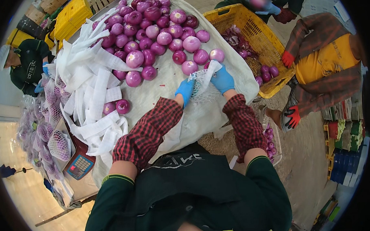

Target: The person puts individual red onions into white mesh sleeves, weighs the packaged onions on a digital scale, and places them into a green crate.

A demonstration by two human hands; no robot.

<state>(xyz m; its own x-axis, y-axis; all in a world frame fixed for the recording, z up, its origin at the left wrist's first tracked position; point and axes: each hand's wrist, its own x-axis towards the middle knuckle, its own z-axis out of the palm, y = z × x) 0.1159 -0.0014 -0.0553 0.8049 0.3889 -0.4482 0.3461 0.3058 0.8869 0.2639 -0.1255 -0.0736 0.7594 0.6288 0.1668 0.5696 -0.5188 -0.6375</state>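
Note:
My left hand (185, 91), in a blue glove, grips one side of a white mesh net sleeve (204, 87). The other side of the sleeve is pinched by my right hand (223, 79), gloved in blue too. The net is spread between both hands over the cloth-covered table (154, 101); whether anything lies inside it I cannot tell. Just beyond my hands is a heap of red onions (145, 34), with one onion (216, 55) close above my right hand. To the left lies a pile of flat white mesh sleeves (89, 79), with two onions (116, 107) beside it.
A yellow plastic crate (249, 18) with onions and loose skins stands right of the table. At left are a digital scale (79, 166) and netted onions (45, 132). One person (30, 66) works at left; another in red gloves (323, 61) is at right, a third beyond the crate.

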